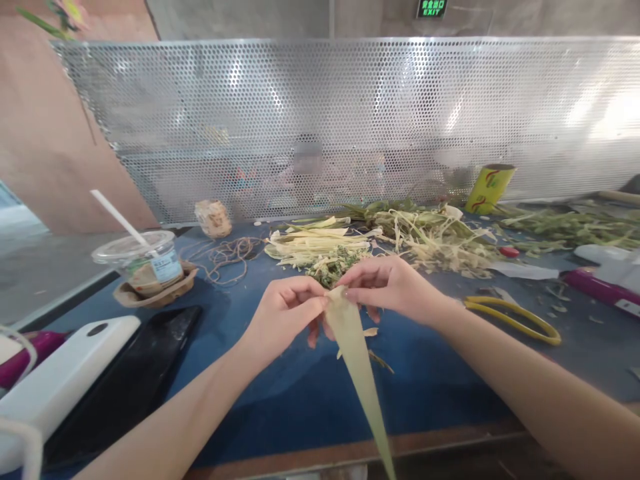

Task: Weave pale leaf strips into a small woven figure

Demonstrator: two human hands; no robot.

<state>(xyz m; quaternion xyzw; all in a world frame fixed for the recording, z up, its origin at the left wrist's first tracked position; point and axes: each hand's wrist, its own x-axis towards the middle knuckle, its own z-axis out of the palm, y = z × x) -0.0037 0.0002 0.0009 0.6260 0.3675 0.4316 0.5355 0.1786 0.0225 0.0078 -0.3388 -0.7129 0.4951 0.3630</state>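
Hanging between both hands (287,310), pale leaf strip (359,353), narrowing downward

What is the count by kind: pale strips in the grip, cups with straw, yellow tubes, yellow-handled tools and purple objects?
Pale strips in the grip of left hand and right hand: 1
Cups with straw: 1
Yellow tubes: 1
Yellow-handled tools: 1
Purple objects: 2
Total: 6
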